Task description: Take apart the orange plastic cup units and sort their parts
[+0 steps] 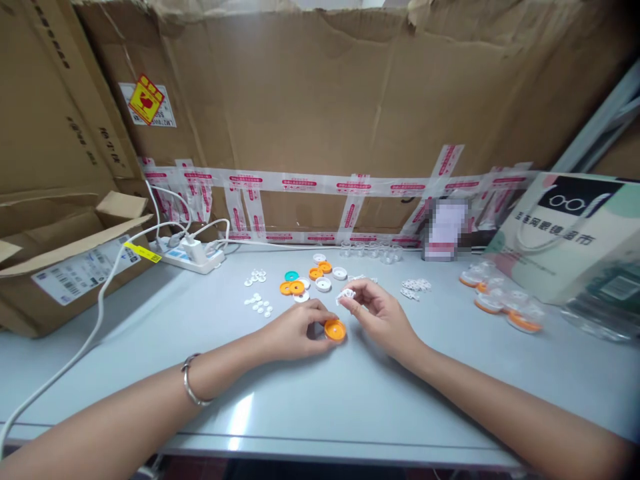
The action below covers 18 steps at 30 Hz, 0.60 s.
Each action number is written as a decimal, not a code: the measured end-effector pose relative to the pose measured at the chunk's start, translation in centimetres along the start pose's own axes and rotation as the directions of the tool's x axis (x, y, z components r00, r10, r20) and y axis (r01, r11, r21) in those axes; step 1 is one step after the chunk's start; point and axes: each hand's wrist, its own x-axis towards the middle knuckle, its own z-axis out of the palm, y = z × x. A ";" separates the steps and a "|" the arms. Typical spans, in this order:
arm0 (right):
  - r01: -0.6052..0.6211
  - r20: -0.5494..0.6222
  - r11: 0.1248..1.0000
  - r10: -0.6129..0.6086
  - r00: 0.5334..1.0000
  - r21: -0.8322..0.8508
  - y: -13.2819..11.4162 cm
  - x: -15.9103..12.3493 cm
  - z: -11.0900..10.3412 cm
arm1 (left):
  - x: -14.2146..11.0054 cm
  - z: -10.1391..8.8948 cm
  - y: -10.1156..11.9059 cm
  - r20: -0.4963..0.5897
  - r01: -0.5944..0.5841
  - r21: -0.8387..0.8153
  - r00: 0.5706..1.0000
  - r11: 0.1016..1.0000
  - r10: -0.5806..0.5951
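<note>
My left hand grips a round orange cap-like part on the table, thumb and fingers at its left edge. Just to the right and a little higher, my right hand pinches a small white plastic piece between thumb and fingers; its exact kind is too small to tell. Beyond the hands lie loose orange rings, white round caps and one teal disc. Small white discs sit in two groups to the left. White perforated pieces lie right of my right hand.
Orange-based clear assemblies stand at the right beside a printed paper bag. Clear cups line the back near a blurred-out phone-like object. A power strip and an open carton are at the left.
</note>
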 end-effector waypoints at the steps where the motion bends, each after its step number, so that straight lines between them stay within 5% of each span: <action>1: -0.037 -0.009 0.998 0.038 0.999 0.054 -0.2 0.1 0.0 | 0.0 0.0 -0.1 -0.006 -0.005 -0.001 1.000 1.000 0.005; 4: -0.122 -0.012 0.972 0.127 0.992 0.199 -1.2 0.6 -0.2 | 0.1 -0.3 0.0 -0.081 -0.016 -0.018 0.997 1.000 0.015; 7: -0.149 -0.013 0.949 0.159 0.987 0.279 -2.8 1.3 -0.5 | 0.2 -1.5 0.7 -0.273 -0.043 0.014 0.961 0.999 0.046; 11: -0.143 -0.035 0.930 0.164 0.986 0.338 -4.8 1.5 -0.4 | 0.1 -3.1 2.6 -0.540 -0.149 0.206 0.807 0.967 0.240; 13: -0.152 -0.007 0.921 0.166 0.986 0.359 -5.4 1.2 -0.2 | 0.0 -3.5 3.7 -0.561 -0.192 0.326 0.749 0.926 0.353; 18: -0.175 0.055 0.892 0.168 0.984 0.418 -5.5 0.5 0.1 | 0.1 -3.7 5.7 -0.490 -0.222 0.461 0.744 0.860 0.454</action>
